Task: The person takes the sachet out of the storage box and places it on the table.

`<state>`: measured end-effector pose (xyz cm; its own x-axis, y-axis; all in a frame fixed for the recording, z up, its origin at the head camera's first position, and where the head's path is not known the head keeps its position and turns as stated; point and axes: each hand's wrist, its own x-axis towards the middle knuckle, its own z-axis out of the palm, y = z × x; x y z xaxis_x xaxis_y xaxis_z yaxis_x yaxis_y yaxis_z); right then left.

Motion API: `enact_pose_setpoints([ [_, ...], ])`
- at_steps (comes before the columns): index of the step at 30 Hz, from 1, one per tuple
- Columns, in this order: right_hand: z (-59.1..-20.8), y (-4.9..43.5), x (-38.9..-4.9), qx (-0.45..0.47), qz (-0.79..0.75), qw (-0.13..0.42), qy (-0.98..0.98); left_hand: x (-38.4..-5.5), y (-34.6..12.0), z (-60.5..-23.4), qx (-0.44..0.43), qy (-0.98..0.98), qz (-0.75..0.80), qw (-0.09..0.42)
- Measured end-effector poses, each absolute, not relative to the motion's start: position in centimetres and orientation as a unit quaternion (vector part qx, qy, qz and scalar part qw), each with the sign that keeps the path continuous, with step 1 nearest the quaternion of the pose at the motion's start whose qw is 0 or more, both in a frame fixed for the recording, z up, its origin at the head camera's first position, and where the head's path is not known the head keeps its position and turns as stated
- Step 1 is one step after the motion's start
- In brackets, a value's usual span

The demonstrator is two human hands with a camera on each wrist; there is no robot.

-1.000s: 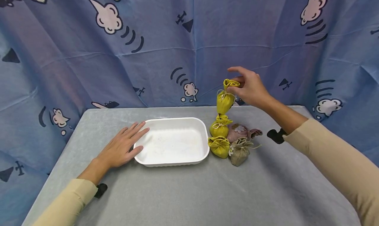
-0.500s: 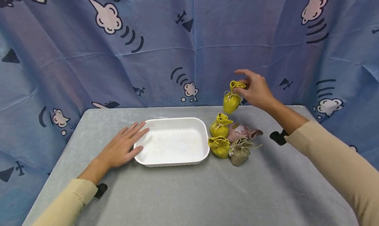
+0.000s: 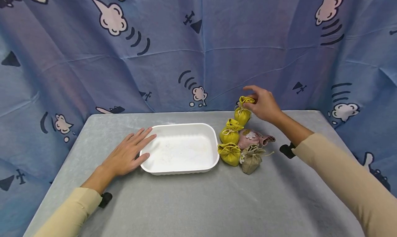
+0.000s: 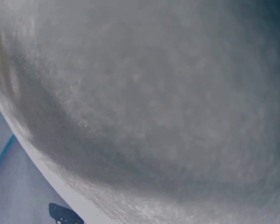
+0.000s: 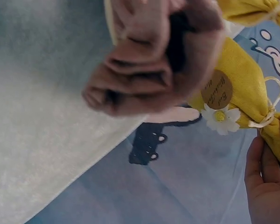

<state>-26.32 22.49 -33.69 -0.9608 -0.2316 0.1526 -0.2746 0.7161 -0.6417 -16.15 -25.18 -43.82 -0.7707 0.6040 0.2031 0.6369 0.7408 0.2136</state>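
Note:
My right hand (image 3: 263, 104) pinches the gathered neck of a yellow drawstring pouch (image 3: 242, 117) at the table's far edge, behind the other pouches. In the right wrist view this yellow pouch (image 5: 242, 86) shows a white flower and a round brown tag, with fingers (image 5: 266, 172) at its tied neck. Two more yellow pouches, one upright (image 3: 228, 136) and one nearer me (image 3: 230, 155), stand beside the white tray (image 3: 183, 150). Right of them lie a pink pouch (image 3: 249, 139) and a beige pouch (image 3: 251, 160). My left hand (image 3: 128, 152) rests with straight fingers on the tray's left rim.
The grey table (image 3: 198, 202) ends at a blue patterned curtain (image 3: 167, 50) along the back and sides. In the right wrist view the pink pouch's ruffled mouth (image 5: 144, 74) looms close to the camera. The left wrist view shows mostly blurred tabletop (image 4: 144, 102).
The right hand first carried the yellow pouch slightly right, then lowered it toward the far table edge behind the upright yellow pouch. The left hand and tray have stayed put.

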Motion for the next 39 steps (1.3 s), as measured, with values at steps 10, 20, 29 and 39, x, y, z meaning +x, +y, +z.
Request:
enact_pose_setpoints([
  [10, -35.7, 22.7, -26.3, 0.128, 0.339, 0.011, -0.932, -16.2, -25.3, -43.9, -0.333, -0.932, -0.131, 0.055],
  [20, -35.7, 23.0, -26.3, 0.128, 0.323, -0.019, -0.938, -16.4, -25.1, -43.9, -0.337, -0.931, -0.131, 0.056],
  [29, -32.2, 23.5, -25.1, 0.16, 0.328, -0.039, -0.93, -16.3, -25.4, -42.9, -0.342, -0.932, -0.111, 0.048],
  [39, -28.5, 24.7, -23.4, 0.183, 0.32, -0.073, -0.927, -17.1, -26.0, -41.5, -0.318, -0.926, -0.148, 0.139],
])
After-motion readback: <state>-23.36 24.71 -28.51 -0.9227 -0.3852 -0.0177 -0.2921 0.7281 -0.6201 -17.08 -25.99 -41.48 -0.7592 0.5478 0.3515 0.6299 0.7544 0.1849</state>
